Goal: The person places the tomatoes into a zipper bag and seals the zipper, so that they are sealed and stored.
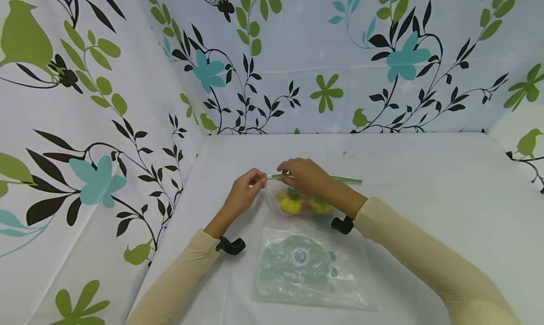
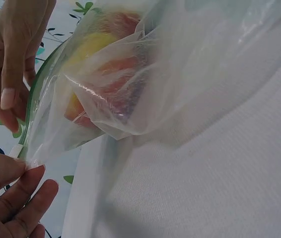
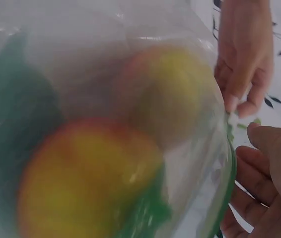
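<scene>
A clear zip bag [image 1: 272, 197] with a green zip strip [image 1: 346, 179] holds yellow-and-red, fruit-like pieces [image 1: 290, 203] with green leafy bits. My left hand [image 1: 246, 189] pinches the corner of the bag between thumb and finger, right by the small white slider [image 1: 269, 176]. Farther along the strip is my right hand [image 1: 305, 176], its thumb and fingers on either side of the zip edge in the head view. In the right wrist view, that hand's thumb [image 3: 267, 136] stands apart from its fingers, which reach behind the green edge. The pieces look blurred through the plastic.
Nearer my body, clear plastic with a pale teal round print [image 1: 293, 263] lies flat on the white-covered table [image 1: 425, 211]. Small green scraps [image 1: 344, 153] lie toward the back. Cloth printed with leaves and flowers [image 1: 272, 93] hangs behind and at the sides.
</scene>
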A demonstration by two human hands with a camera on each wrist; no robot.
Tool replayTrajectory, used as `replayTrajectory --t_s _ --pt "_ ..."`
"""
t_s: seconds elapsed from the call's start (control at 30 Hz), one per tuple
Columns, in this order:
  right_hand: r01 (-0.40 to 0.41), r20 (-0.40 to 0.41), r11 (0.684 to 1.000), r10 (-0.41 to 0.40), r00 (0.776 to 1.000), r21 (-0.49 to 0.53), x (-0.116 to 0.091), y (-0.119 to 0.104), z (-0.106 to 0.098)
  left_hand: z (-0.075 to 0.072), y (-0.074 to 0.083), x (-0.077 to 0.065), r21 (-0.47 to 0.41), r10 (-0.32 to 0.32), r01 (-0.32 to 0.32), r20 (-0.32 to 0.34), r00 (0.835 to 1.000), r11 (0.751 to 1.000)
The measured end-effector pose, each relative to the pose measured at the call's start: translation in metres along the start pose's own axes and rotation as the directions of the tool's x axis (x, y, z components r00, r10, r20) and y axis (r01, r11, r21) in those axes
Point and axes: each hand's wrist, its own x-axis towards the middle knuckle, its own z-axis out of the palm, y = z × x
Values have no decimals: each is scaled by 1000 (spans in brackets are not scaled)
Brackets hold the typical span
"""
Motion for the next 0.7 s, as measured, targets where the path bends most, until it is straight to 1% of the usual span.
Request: replayTrajectory --t_s 0.07,0.13,0.23,0.37,0.5,0.6,0.7 --pt "21 -10 997 -22 1000 -70 8 -8 7 0 1 -1 7 12 -12 2 1000 1000" --pt "24 -23 991 -27 999 -130 13 -16 13 -1 2 -2 15 21 -21 -1 1000 1000" --pt "15 -41 986 -22 999 -166 19 -24 20 -2 2 -3 29 18 -18 -2 1000 999" --pt "21 -62 991 -30 998 -135 23 -27 23 -4 2 -4 32 10 -10 6 1000 999" --pt "37 -92 994 -47 995 -105 24 -25 23 -4 2 -5 22 13 -13 8 1000 1000" --pt "46 -87 996 -53 995 -77 24 -23 23 -4 2 -5 18 27 -27 9 1000 999" --pt "45 -64 997 -48 997 -56 25 -22 23 -4 1 -6 11 37 -37 15 999 999"
